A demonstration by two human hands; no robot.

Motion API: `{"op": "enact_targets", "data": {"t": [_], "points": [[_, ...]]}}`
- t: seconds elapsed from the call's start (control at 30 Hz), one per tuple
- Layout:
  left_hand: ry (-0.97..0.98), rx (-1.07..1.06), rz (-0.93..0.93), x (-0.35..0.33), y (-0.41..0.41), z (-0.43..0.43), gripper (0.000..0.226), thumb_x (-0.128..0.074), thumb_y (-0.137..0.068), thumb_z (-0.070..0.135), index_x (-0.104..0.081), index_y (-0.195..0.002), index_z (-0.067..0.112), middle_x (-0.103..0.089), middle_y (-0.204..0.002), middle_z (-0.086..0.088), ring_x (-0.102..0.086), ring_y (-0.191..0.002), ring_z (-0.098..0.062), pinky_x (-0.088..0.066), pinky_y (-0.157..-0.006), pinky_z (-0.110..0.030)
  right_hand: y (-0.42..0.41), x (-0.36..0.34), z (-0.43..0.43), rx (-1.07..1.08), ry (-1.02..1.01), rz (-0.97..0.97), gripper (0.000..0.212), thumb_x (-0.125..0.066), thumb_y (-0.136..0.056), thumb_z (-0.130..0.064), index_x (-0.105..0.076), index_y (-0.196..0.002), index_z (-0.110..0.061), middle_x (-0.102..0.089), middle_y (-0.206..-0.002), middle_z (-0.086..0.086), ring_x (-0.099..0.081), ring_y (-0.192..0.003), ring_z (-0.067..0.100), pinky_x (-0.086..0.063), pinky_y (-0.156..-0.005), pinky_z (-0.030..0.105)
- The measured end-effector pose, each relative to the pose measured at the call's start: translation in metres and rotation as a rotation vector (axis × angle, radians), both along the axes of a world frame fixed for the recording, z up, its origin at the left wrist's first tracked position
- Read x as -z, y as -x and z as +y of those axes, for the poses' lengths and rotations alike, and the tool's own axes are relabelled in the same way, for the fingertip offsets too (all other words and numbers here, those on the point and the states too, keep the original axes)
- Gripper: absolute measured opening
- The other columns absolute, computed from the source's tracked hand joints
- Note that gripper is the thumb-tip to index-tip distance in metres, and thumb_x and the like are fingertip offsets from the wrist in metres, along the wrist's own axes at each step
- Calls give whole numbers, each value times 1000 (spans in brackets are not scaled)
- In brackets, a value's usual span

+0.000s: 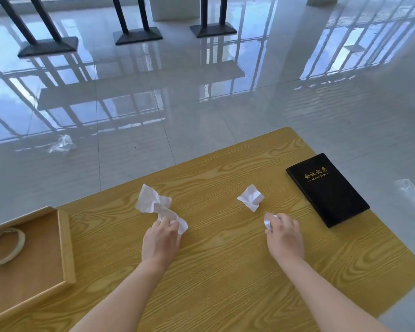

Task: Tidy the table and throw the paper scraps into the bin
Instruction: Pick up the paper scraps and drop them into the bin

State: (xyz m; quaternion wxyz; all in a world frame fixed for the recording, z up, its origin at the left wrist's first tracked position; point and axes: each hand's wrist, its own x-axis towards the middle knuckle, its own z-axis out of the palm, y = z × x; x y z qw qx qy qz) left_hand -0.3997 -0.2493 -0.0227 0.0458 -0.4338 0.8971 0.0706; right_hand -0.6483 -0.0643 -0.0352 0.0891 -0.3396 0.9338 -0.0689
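On the yellow wood-grain table my left hand grips the near end of a long crumpled white paper scrap, which stretches away to the upper left. My right hand is closed around a small white paper ball that peeks out at the fingertips. A third crumpled paper scrap lies loose on the table just beyond my right hand. No bin is in view.
A black notebook with gold lettering lies at the table's right edge. A shallow wooden tray holding a coil of twine sits at the left. Clear plastic scraps lie on the glossy floor; black table bases stand beyond.
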Motion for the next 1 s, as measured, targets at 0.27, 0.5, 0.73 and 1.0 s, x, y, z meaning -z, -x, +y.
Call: {"op": "enact_targets", "data": {"t": [0.27,0.5,0.73,1.0], "points": [[86,132,142,-18,-11,29,24,-77,-68,-4,-59,-60,11,-51,-54,0,-44,-43,-19,-35,-36,-29,-17,-5,13,-54,188,-40,25,-70,-86,-11,-70,-107,-24,-60,-93,-7,-46,-82,11,-44,-62,24],[105,127,231,-44,-13,42,30,-71,-81,4,-55,-56,13,-50,-53,2,-45,-48,-20,-38,-37,-33,-38,-22,21,-63,197,-50,22,-64,-91,-15,-68,-111,-23,-61,-96,-5,-51,-87,13,-50,-69,28],[38,178,372,-63,-32,76,21,-65,-90,15,-67,-69,12,-54,-57,1,-51,-54,-21,-45,-43,-37,-86,-49,60,-29,259,-25,22,-60,-94,-14,-68,-111,-25,-63,-97,-1,-54,-85,18,-49,-69,28],[-46,326,424,-77,-49,141,20,-61,-90,10,-67,-71,9,-57,-61,-2,-54,-58,-25,-48,-49,-41,-145,-69,138,72,252,-17,27,-61,-93,-16,-65,-117,-25,-62,-100,0,-55,-90,19,-40,-67,24]]}}
